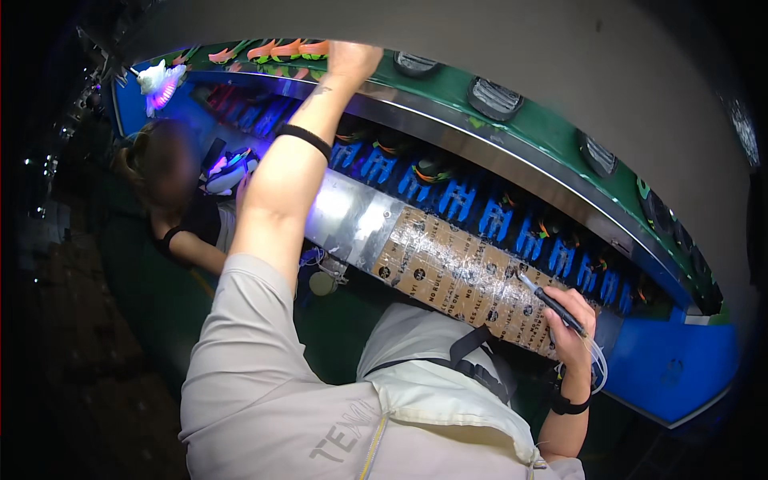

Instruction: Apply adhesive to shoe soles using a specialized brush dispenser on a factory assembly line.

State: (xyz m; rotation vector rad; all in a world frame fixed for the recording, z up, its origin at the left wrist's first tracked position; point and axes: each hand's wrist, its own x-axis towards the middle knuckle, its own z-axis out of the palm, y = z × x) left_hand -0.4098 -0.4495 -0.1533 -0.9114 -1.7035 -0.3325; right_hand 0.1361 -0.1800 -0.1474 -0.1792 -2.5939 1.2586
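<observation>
My left hand (352,62) is stretched up to the green upper belt (448,90). Its fingers are hidden behind the grey overhead panel, so what they touch cannot be made out. Beside it lie several orange-and-green shoe pieces (286,50), and dark shoe soles (494,98) are spaced along the belt to the right. Low on the right, my right hand (573,326) is closed around a black pen-shaped tool (558,308) with a slim pale tip. Thin clear tubes trail from its back end. The tip points over the paper-covered ledge (456,276).
Below the belt runs a row of blue shoe holders (456,198). A bare metal section (352,216) continues the ledge leftward. On the left, a co-worker (172,184) sits close by a white-and-purple-lit shoe (228,172). The grey overhead panel (608,72) hangs low. A blue panel (672,364) stands right.
</observation>
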